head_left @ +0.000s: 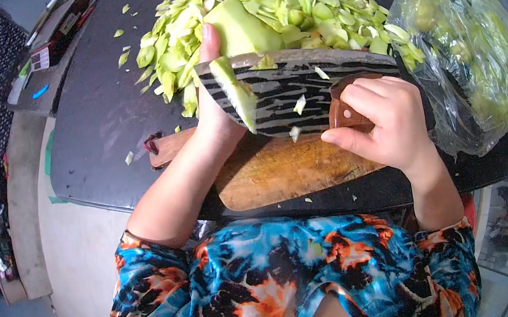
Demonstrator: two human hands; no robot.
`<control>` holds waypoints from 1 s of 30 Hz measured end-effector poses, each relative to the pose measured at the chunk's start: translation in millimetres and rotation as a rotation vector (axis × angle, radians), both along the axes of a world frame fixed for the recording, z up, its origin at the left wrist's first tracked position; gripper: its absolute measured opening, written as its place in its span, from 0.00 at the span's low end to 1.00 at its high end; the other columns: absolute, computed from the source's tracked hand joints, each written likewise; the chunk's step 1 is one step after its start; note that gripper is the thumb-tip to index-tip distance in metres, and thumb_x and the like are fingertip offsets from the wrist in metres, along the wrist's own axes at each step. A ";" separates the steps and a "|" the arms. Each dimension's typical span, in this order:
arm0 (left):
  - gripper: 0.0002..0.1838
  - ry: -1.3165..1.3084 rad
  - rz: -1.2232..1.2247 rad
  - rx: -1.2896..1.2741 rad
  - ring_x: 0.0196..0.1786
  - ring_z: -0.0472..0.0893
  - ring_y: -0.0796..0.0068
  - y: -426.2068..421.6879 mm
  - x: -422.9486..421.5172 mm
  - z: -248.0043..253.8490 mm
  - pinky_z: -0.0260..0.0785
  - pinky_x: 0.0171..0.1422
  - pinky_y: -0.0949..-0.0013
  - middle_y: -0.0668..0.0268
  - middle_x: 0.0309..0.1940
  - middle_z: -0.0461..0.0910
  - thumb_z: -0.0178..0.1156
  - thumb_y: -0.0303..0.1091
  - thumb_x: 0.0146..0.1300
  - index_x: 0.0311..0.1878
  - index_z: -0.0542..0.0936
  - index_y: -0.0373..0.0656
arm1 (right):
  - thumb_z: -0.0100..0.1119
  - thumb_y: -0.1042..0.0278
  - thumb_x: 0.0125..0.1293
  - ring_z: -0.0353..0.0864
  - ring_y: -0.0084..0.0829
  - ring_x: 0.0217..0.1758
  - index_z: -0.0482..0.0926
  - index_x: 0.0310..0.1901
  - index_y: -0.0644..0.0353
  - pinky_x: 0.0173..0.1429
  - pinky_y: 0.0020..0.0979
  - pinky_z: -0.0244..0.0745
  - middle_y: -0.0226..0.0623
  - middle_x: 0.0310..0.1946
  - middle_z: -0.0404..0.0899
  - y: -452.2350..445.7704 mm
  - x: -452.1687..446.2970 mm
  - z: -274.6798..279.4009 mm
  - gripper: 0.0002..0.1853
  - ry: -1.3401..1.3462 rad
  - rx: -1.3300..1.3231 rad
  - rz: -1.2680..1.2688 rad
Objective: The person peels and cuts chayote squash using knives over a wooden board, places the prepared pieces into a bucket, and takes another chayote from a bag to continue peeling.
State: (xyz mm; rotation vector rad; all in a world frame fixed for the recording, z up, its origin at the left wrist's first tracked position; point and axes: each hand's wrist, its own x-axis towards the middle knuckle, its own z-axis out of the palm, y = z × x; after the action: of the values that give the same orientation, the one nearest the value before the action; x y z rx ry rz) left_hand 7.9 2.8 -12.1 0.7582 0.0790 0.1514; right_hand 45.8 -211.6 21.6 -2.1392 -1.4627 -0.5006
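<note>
My right hand (388, 116) is closed round the wooden handle of a wide cleaver (284, 96). The cleaver's patterned blade lies across the view, with a pale green slice (234, 94) and small bits stuck to it. Behind the blade, my left hand (214, 91) holds a large pale green vegetable piece (242, 29); the thumb shows on its left side, and the other fingers are hidden. The blade's upper edge is close to the vegetable. Below the cleaver is a wooden cutting board (289, 169). A big heap of green slices (309, 8) lies beyond the blade.
A clear plastic bag (465, 56) with green pieces inside stands on the right of the dark table (94, 125). Loose scraps are scattered around the heap. A side surface with small items (39, 60) is at the upper left.
</note>
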 end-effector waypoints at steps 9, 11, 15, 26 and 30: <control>0.34 0.029 0.182 0.172 0.48 0.78 0.66 -1.5 0.1 -5.8 0.70 0.52 0.61 0.62 0.49 0.77 0.45 0.68 0.64 0.58 0.71 0.49 | 0.64 0.48 0.59 0.77 0.38 0.21 0.79 0.29 0.56 0.25 0.35 0.69 0.35 0.20 0.77 -1.6 22.8 -9.8 0.18 0.238 0.224 -0.354; 0.32 0.030 0.182 0.180 0.39 0.78 0.72 -3.8 -1.3 2.4 0.68 0.37 0.68 0.65 0.41 0.79 0.41 0.67 0.65 0.52 0.72 0.46 | 0.64 0.52 0.61 0.76 0.35 0.21 0.80 0.33 0.58 0.26 0.32 0.67 0.37 0.20 0.77 -9.6 36.5 -11.9 0.16 0.304 0.255 -0.446; 0.35 -0.032 -0.045 -0.110 0.41 0.77 0.68 11.1 3.8 -3.5 0.68 0.38 0.66 0.60 0.43 0.78 0.39 0.68 0.65 0.54 0.71 0.45 | 0.64 0.53 0.62 0.73 0.34 0.20 0.78 0.32 0.61 0.27 0.30 0.66 0.39 0.18 0.74 -11.0 31.7 -10.7 0.17 0.367 0.278 -0.318; 0.41 -0.007 -0.268 -0.287 0.46 0.79 0.56 20.2 11.9 -15.8 0.73 0.53 0.53 0.52 0.53 0.76 0.39 0.70 0.63 0.59 0.71 0.38 | 0.67 0.40 0.47 0.74 0.35 0.22 0.70 0.21 0.53 0.28 0.33 0.66 0.32 0.18 0.69 7.4 2.9 -12.8 0.24 -0.033 0.027 0.127; 0.41 0.017 -0.226 -0.208 0.43 0.79 0.61 14.2 3.7 -6.2 0.74 0.51 0.56 0.54 0.48 0.77 0.48 0.71 0.59 0.58 0.71 0.40 | 0.67 0.40 0.47 0.74 0.34 0.22 0.69 0.20 0.53 0.28 0.33 0.66 0.31 0.17 0.68 8.8 2.3 -13.7 0.25 -0.066 0.030 0.147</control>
State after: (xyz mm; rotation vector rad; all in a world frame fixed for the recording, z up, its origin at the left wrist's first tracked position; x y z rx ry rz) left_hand 11.6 17.0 -18.3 0.5556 0.0237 -0.0776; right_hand 48.1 -202.8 7.9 -1.9908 -1.6237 -0.5401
